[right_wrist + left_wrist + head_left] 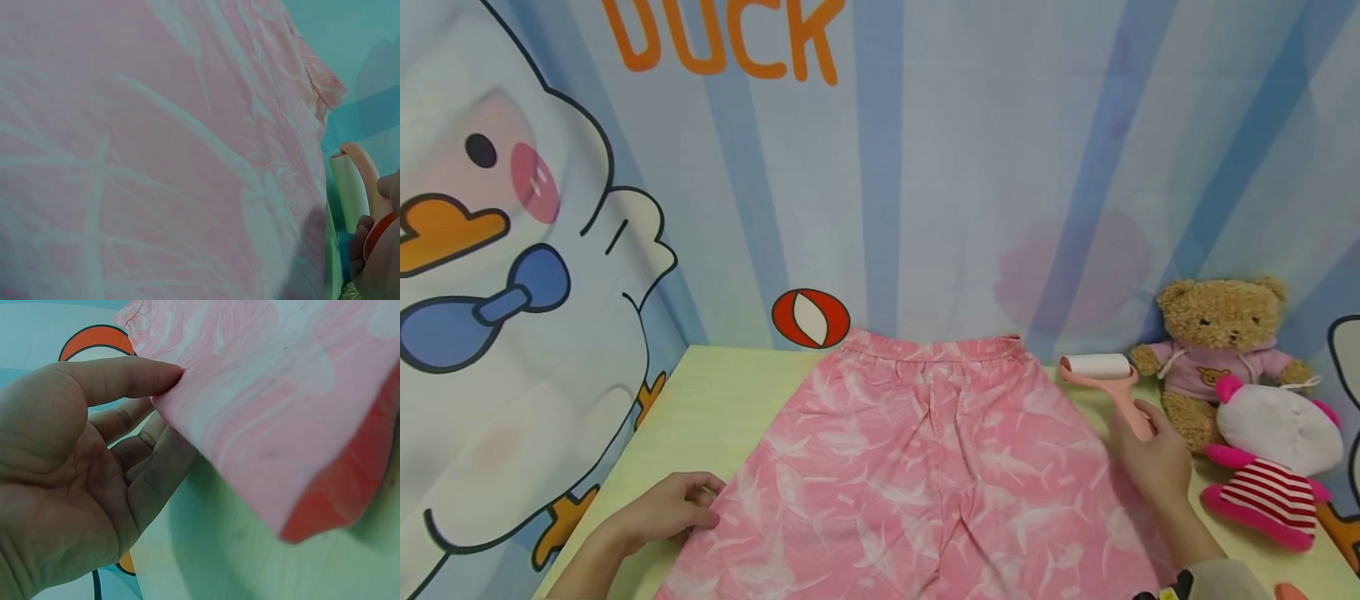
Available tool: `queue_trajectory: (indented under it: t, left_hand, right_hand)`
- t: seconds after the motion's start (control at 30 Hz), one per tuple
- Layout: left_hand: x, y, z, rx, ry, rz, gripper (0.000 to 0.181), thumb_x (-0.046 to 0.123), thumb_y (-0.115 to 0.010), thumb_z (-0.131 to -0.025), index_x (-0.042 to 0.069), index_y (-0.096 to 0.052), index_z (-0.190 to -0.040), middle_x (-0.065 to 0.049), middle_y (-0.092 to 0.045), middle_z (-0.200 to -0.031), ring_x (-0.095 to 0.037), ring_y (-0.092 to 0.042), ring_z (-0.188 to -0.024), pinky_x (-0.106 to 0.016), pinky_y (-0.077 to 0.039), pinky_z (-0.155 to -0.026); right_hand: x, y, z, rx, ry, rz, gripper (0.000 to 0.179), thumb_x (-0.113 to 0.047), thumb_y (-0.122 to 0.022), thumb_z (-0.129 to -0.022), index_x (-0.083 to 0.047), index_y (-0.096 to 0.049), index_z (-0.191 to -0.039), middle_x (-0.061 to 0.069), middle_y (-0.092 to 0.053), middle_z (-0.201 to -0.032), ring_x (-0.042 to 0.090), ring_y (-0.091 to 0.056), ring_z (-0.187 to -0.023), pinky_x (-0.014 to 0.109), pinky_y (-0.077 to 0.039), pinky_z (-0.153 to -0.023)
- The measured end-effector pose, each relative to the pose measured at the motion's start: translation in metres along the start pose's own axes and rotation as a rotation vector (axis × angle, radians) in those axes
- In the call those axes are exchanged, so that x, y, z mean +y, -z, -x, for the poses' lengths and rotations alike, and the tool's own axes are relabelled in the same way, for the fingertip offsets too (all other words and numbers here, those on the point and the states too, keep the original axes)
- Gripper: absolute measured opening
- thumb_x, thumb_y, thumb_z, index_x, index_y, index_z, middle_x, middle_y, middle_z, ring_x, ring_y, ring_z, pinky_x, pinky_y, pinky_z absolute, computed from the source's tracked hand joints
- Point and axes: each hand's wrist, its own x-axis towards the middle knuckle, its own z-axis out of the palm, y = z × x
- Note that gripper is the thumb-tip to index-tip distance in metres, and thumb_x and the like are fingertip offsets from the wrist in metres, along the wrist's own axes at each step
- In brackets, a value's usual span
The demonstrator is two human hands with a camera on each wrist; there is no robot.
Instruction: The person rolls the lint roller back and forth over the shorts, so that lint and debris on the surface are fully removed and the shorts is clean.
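Pink shorts (880,467) with a white feathery print lie spread out, their gathered waistband at the far side. My left hand (662,510) pinches their left edge between thumb and fingers; in the left wrist view, the left hand (81,456) has the cloth (250,406) lifted at that side, its red inside showing at the hem. My right hand (1156,462) grips the handle of a lint roller (1097,367) with a white roll and pink frame, beside the shorts' right edge. In the right wrist view, the roller (351,190) points toward the backdrop.
A teddy bear (1221,350) in a pink hoodie sits at the right rear of the pale yellow table (722,383). A pink and white plush doll (1270,467) leans before it. Behind hangs a blue striped backdrop (955,167) with a duck print.
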Motion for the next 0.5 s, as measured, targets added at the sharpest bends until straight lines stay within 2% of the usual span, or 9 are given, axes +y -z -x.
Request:
queue_trajectory:
  t: [0.17,0.37,0.5]
  left_hand:
    - [0.0004,-0.0005,-0.0009,0.007,0.007,-0.006,0.03,0.004,-0.07,-0.093,-0.004,-0.063,-0.121,-0.01,-0.064,-0.094,-0.023,-0.063,-0.077,-0.037,-0.057,-0.068]
    - [-0.0007,-0.0007,-0.0016,0.013,0.01,-0.008,0.03,0.005,-0.07,-0.093,-0.004,-0.063,-0.121,-0.01,-0.064,-0.094,-0.023,-0.063,-0.077,-0.038,-0.058,-0.068]
    - [-0.0017,-0.0001,-0.0019,0.017,0.015,-0.013,0.03,0.006,-0.07,-0.093,-0.003,-0.063,-0.121,-0.01,-0.064,-0.093,-0.024,-0.063,-0.077,-0.038,-0.057,-0.068]
  right_hand:
    - [0.0033,0.0003,-0.0026,-0.01,-0.025,0.016,0.069,-0.049,-0.057,-0.102,-0.006,-0.047,-0.154,0.031,-0.05,-0.148,0.051,-0.045,-0.135,0.063,-0.034,-0.108]
    - [0.0045,0.0013,-0.0041,-0.071,-0.069,-0.001,0.072,-0.051,-0.051,-0.104,-0.006,-0.039,-0.158,0.031,-0.045,-0.152,0.051,-0.041,-0.138,0.064,-0.032,-0.11]
    - [0.0043,0.001,-0.0035,-0.09,-0.066,0.001,0.071,-0.049,-0.051,-0.104,-0.005,-0.039,-0.158,0.032,-0.048,-0.146,0.05,-0.046,-0.131,0.063,-0.035,-0.105]
